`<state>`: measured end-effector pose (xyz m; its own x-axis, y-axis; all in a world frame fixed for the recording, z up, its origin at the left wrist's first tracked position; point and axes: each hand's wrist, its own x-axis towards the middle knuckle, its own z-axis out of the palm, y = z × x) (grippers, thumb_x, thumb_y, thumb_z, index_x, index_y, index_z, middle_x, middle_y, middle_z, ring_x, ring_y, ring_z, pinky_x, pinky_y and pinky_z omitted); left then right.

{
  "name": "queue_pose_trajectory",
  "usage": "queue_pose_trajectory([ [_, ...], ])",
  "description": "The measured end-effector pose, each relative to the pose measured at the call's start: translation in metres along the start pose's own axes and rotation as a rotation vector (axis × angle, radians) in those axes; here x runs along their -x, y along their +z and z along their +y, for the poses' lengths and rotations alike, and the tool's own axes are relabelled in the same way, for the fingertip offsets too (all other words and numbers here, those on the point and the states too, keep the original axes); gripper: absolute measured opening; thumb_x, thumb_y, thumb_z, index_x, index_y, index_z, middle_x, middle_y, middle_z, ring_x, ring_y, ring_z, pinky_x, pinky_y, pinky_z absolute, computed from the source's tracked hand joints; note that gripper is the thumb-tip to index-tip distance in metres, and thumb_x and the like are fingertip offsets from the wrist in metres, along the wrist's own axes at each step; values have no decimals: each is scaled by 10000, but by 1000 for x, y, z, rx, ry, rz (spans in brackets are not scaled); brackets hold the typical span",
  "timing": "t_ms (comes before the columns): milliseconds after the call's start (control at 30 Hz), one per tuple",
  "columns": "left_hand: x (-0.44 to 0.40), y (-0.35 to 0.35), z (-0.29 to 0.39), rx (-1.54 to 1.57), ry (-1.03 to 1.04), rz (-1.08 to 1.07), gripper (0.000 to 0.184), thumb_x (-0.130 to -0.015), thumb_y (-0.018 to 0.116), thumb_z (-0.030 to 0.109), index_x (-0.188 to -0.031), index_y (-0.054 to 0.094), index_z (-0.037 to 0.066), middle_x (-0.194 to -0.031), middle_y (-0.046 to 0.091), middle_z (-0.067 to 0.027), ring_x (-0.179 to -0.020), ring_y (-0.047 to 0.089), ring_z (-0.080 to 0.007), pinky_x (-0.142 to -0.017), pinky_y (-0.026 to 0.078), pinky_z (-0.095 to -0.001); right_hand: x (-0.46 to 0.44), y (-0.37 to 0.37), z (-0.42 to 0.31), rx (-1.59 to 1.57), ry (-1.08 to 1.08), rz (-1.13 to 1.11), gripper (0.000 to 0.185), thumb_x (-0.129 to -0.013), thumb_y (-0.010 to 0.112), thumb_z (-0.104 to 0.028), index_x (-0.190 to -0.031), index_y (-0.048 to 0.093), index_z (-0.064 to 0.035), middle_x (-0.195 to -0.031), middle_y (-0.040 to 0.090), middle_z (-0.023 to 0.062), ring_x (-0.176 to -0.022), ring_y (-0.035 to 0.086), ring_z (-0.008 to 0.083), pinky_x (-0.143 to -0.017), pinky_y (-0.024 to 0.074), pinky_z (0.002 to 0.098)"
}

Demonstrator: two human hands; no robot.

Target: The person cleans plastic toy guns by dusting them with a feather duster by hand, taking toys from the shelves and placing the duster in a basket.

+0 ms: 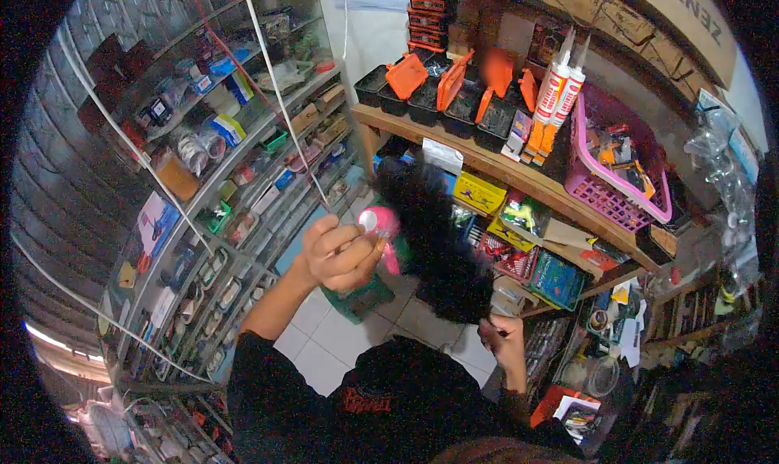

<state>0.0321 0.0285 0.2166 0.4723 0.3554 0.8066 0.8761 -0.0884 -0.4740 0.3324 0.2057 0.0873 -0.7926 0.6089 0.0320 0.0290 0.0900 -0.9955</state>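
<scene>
My left hand (pixel 345 253) is raised near the middle with its fingers curled closed. A thin white cord (pixel 280 95) runs down to its knuckles, but what the fingers grip is hidden. Beside the fingertips shows a pink and white object (pixel 381 221), partly covered by the hand. My right hand (pixel 505 342) is closed around the lower end of a fluffy black duster (pixel 434 237). The duster slants up and left, in front of the lower shelf.
Glass shelves (pixel 235 148) of small goods stand left. On a wooden bench (pixel 511 168) are black bins with orange lids (pixel 451 83), silicone tubes (pixel 560 91) and a pink basket (pixel 617 192). A green stool (pixel 357 302) stands on the tiled floor (pixel 320 358).
</scene>
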Motion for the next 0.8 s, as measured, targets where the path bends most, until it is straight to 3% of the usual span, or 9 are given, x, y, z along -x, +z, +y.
queue_pose_trajectory([
  [100,1,0,-3,15,20,-10,296,-576,775,135,-828,618,145,-866,522,16,-821,516,-216,-578,404,-380,4,-14,4,-5,-78,-176,371,-877,573,-83,-526,473,-19,-497,462,-3,-434,390,49,-404,256,232],
  [200,-1,4,-11,74,81,29,303,-583,761,149,-848,616,144,-882,540,20,-818,511,-206,-606,395,-374,7,-8,11,81,-25,17,369,-870,593,-87,-526,473,-24,-493,452,-4,-435,389,57,-404,263,235],
  [267,-6,16,-10,-43,133,95,258,-595,723,187,-833,638,131,-909,573,26,-831,507,-184,-629,373,-344,9,-23,13,-17,11,-59,227,-815,681,-106,-643,576,-1,-549,525,-7,-489,459,54,-446,344,233],
  [367,9,14,-4,221,-32,51,250,-624,722,186,-851,636,125,-929,581,30,-832,514,-178,-659,395,-337,9,-42,4,9,13,-54,151,-778,719,-92,-718,637,19,-590,585,9,-525,510,62,-474,393,232],
  [433,1,12,-2,119,35,-19,234,-697,685,209,-917,639,145,-991,588,33,-870,553,-174,-753,446,-362,4,-56,-1,303,-120,49,126,-773,715,-79,-746,650,25,-607,605,20,-533,521,66,-480,398,233],
  [567,-23,8,-6,-60,279,-116,218,-748,646,230,-963,641,191,-1015,589,44,-918,573,-166,-840,450,-391,1,-98,-20,327,-172,-98,121,-765,712,-81,-773,668,32,-614,621,54,-537,509,76,-519,407,244],
  [667,-12,12,-6,-108,433,-146,222,-777,621,246,-995,647,220,-1013,589,58,-948,575,-154,-886,437,-409,-6,-98,-55,471,-236,55,110,-756,712,-59,-805,669,29,-641,632,66,-574,553,123,-555,420,240],
  [767,8,21,-5,-128,471,-187,186,-778,613,253,-960,647,240,-1002,604,70,-965,579,-146,-907,418,-449,-7,-109,-72,456,-191,-223,147,-761,705,-55,-873,676,34,-694,662,104,-571,546,119,-559,429,250],
  [800,21,25,-4,-131,465,-205,166,-774,613,254,-937,647,245,-997,611,75,-968,581,-145,-910,411,-466,-9,-104,-67,436,-150,-157,135,-763,706,-60,-853,671,35,-679,653,98,-568,542,112,-552,427,250],
])
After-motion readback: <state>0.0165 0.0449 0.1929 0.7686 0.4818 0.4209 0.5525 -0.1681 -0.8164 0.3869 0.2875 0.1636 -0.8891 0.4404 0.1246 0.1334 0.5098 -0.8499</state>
